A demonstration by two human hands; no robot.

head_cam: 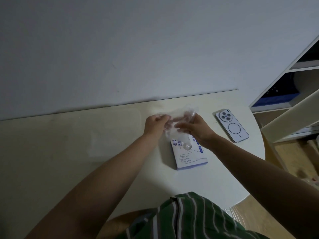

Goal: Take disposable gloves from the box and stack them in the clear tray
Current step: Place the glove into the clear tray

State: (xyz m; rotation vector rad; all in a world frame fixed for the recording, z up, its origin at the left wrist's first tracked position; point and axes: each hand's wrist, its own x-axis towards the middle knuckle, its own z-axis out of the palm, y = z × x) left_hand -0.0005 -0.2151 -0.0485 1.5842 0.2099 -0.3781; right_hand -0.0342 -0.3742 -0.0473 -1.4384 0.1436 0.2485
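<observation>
A flat white glove box (189, 156) with a blue hand drawing lies on the pale table. Above its far end both hands hold a thin clear disposable glove (179, 114) that is crumpled and stretched between them. My left hand (155, 124) grips the glove's left side with curled fingers. My right hand (195, 128) pinches its right side. More clear film (187, 145) sticks out of the box's slot. The clear tray (107, 133) lies to the left on the table, faint and hard to make out; its rounded corner shows near the wall.
A white phone (232, 125) lies face down at the right, close to the table's rounded edge (259, 163). A white shelf unit (293, 94) stands beyond it. The wall runs along the table's far side. A green striped garment (189, 218) is at the bottom.
</observation>
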